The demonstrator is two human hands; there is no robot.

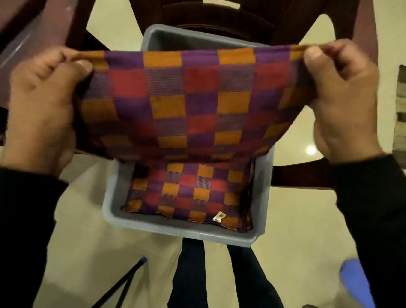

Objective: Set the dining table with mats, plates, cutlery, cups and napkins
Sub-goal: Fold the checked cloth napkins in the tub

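— Over the grey tub (109, 203) on the floor, that's where it's all happening. Behind the tub stands a dark brown chair (224, 20), and above the tub the checked mat (188, 99) hangs stretched, top edge level, the lower part sagging down toward the tub.

— Soft thing, then?

— Soft and light, I'd say. It droops of its own weight between the corners, so it's cloth, not a stiff board. Nothing fragile or slippery about it; the weave looks coarse enough to hold.

— And how is it held?

— By the two top corners. The left hand (42, 102) pinches the left corner between thumb and curled fingers, and the right hand (341, 84) pinches the right corner the same way. That seems the sensible hold: corners kept apart, it should lay out flat on the desk.

— Anything left in the tub?

— A folded mat (190, 198) of the same check lies flat inside, with a small label (219, 217) near its front edge.
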